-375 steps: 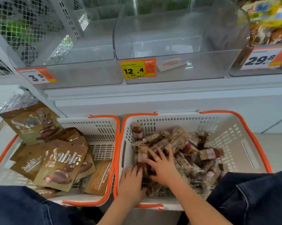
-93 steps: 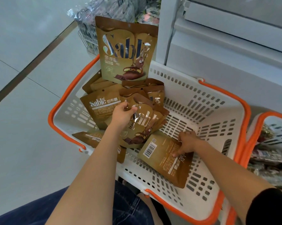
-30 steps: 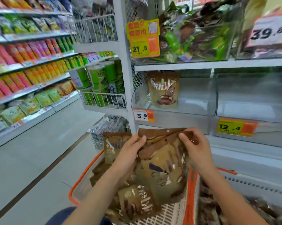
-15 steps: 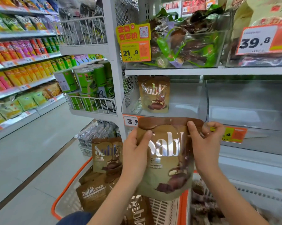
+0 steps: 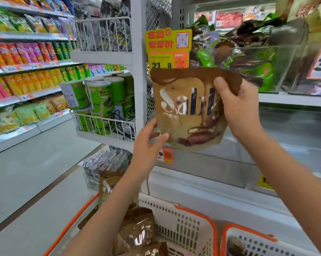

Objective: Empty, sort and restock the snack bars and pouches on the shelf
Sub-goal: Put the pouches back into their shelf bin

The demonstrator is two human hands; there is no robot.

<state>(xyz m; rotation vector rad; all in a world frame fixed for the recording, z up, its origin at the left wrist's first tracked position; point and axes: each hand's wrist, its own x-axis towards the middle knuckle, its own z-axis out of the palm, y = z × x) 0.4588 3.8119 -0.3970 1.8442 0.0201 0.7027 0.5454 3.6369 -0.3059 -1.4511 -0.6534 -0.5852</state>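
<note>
A brown Sablé pouch [image 5: 185, 108] is held up in front of the clear shelf bin [image 5: 285, 126]. My right hand [image 5: 237, 108] grips its top right corner, thumb on the front. My left hand [image 5: 148, 143] touches its lower left edge with relaxed fingers. More brown pouches [image 5: 137, 233] lie in the left white basket [image 5: 189, 224] below. The right basket [image 5: 248, 242] shows at the bottom right, with something dark inside. The pouch hides the one seen standing in the bin earlier.
A white shelf post [image 5: 137, 71] stands left of the pouch, with green cans [image 5: 98, 97] in a wire rack. A yellow price sign [image 5: 168, 48] hangs above. Wrapped sweets fill the upper clear bin [image 5: 248, 58]. The aisle floor [image 5: 26, 172] stretches to the left.
The pouch has risen from the basket to shelf height. My left hand slid from its upper left side down to its lower left edge.
</note>
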